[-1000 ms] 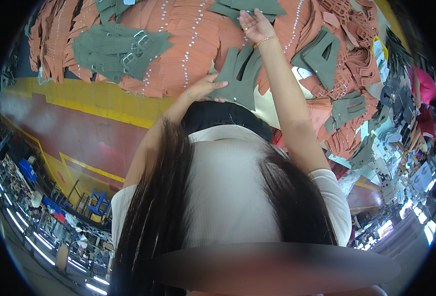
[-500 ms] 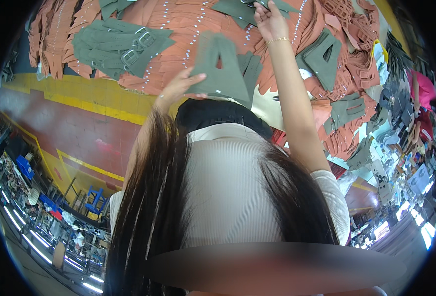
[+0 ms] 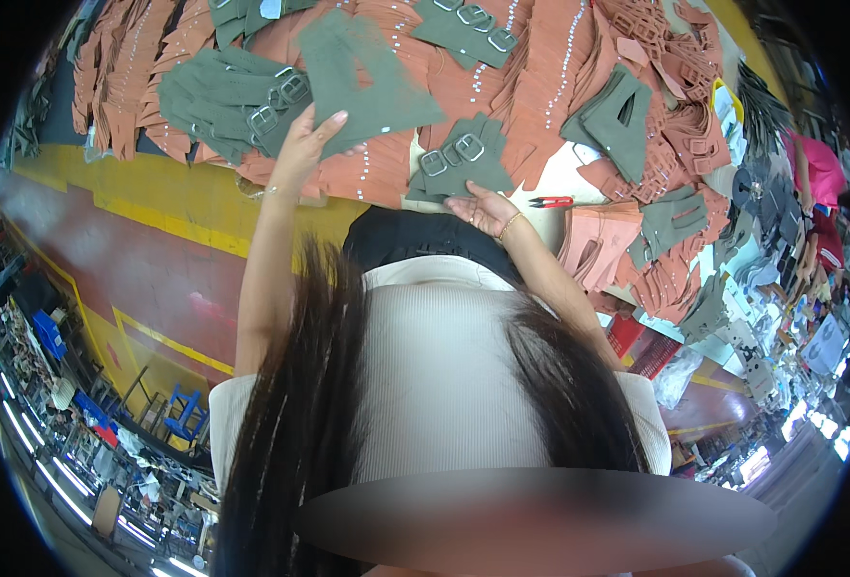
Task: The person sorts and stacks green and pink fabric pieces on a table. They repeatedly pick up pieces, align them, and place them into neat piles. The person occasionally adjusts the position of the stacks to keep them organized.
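Note:
My left hand is closed on the edge of a flat olive-green cut piece, leather-like, with a slot in it. The piece is smeared by motion and hangs over the table, to the left of the middle. Close to my body, my right hand pinches the near edge of a green strap piece with several silver buckles. To the left lies a stack of green buckled strap pieces. Another green piece with buckles lies at the far side, and slotted green pieces are stacked on the right.
Rows of orange-brown cut pieces cover much of the table. Red-handled snips lie right of my right hand, near slotted orange pieces. A red basket stands below the table's right side. A blue stool is on the left floor.
My left hand has moved up and left with the slotted green piece. My right hand has come back from the far side to the buckled strap piece near my body.

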`<move>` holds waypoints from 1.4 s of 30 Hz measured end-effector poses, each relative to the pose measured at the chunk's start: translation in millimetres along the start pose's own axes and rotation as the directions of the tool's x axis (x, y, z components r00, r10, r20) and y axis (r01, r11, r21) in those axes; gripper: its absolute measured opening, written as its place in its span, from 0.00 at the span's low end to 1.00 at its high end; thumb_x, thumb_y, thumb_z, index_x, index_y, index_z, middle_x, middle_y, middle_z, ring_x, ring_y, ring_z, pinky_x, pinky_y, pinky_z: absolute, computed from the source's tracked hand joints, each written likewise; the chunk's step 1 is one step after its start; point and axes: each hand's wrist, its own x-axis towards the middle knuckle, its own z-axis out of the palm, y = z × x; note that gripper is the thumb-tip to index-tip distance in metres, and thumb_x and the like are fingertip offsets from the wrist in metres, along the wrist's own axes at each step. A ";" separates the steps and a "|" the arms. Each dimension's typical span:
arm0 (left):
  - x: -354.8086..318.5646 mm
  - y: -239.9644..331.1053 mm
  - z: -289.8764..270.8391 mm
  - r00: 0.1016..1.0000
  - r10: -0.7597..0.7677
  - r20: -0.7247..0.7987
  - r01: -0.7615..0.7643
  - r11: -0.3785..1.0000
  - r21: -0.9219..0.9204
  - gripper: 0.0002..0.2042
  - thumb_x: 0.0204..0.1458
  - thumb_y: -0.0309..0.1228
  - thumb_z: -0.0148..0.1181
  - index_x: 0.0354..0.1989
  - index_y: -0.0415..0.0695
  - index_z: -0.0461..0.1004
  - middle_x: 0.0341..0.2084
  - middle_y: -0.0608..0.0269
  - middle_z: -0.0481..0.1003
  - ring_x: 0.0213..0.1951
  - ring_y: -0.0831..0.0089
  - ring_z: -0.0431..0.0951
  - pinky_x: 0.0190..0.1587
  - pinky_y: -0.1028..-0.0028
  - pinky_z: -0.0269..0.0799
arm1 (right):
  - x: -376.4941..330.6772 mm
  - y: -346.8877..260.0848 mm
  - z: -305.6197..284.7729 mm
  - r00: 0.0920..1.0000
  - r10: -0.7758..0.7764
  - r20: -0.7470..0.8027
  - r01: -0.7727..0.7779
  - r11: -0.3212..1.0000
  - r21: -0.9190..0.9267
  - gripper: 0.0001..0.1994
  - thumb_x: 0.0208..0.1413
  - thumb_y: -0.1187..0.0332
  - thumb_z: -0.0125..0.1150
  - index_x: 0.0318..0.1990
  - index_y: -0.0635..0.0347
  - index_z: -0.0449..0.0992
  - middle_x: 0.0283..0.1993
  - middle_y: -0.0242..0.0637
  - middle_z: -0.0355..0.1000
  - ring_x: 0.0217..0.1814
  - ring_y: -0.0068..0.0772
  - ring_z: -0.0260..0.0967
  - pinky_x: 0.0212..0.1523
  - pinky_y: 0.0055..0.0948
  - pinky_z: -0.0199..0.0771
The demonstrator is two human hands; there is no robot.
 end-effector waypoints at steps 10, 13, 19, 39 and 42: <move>17.6 -12.6 29.8 0.999 0.042 -0.033 -0.048 0.983 -0.179 0.18 0.57 0.34 0.52 0.52 0.38 0.61 0.40 0.53 0.74 0.32 0.63 0.79 0.29 0.73 0.74 | -40.1 -83.1 62.9 0.900 -0.348 0.263 0.379 0.922 -0.077 0.21 0.61 0.58 0.47 0.52 0.68 0.66 0.48 0.46 0.70 0.50 0.37 0.70 0.51 0.36 0.72; 13.9 -33.0 34.0 0.999 0.031 -0.025 -0.037 0.954 -0.299 0.17 0.58 0.34 0.51 0.52 0.39 0.61 0.42 0.53 0.73 0.34 0.63 0.79 0.29 0.73 0.74 | -8.3 -123.3 101.1 0.859 -0.511 0.032 0.507 0.858 0.079 0.21 0.61 0.58 0.47 0.54 0.66 0.62 0.57 0.48 0.61 0.60 0.42 0.61 0.59 0.41 0.62; 20.7 -77.8 27.3 0.947 -0.259 -0.189 0.171 0.907 -0.385 0.15 0.60 0.33 0.47 0.52 0.40 0.61 0.43 0.53 0.73 0.35 0.64 0.79 0.30 0.75 0.77 | 32.9 -167.2 144.2 0.857 -0.510 -0.067 0.514 0.841 0.169 0.18 0.61 0.59 0.48 0.52 0.61 0.63 0.54 0.44 0.64 0.55 0.44 0.65 0.53 0.42 0.67; 28.5 -87.6 3.3 0.941 -0.334 0.044 0.288 0.727 -0.623 0.39 0.50 0.69 0.29 0.58 0.49 0.61 0.49 0.60 0.71 0.45 0.62 0.75 0.36 0.64 0.74 | -5.1 -89.5 165.3 0.904 -0.335 0.267 0.426 0.770 -0.476 0.19 0.55 0.60 0.59 0.44 0.71 0.69 0.38 0.43 0.73 0.27 0.29 0.75 0.21 0.21 0.77; 25.9 -83.1 5.2 0.951 -0.309 0.015 0.259 0.768 -0.585 0.37 0.51 0.67 0.35 0.56 0.47 0.62 0.48 0.59 0.71 0.44 0.64 0.75 0.33 0.65 0.75 | 28.1 -79.8 156.6 0.937 -0.337 0.091 0.304 0.660 -0.687 0.19 0.55 0.61 0.59 0.43 0.73 0.68 0.36 0.43 0.74 0.24 0.28 0.75 0.17 0.21 0.75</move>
